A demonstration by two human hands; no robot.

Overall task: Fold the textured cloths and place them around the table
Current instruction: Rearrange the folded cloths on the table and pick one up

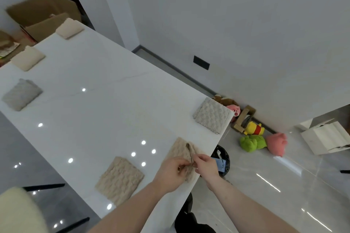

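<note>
A beige textured cloth (182, 150) lies at the near right edge of the white table (106, 104). My left hand (171, 173) and my right hand (206, 166) both pinch a raised fold of it near its middle. Beside it on the left lies a folded beige cloth (119, 180). A folded pale grey cloth (211, 115) sits at the right corner. Along the far side lie a grey cloth (21, 94) and two cream cloths (28, 58) (69, 28), all folded.
Plush toys (253, 142) and a small cardboard piece lie on the glossy floor to the right, by the wall. A white box (325, 136) stands further right. Cardboard boxes (43, 15) stand beyond the table's far end. A cream chair back (17, 212) shows at bottom left.
</note>
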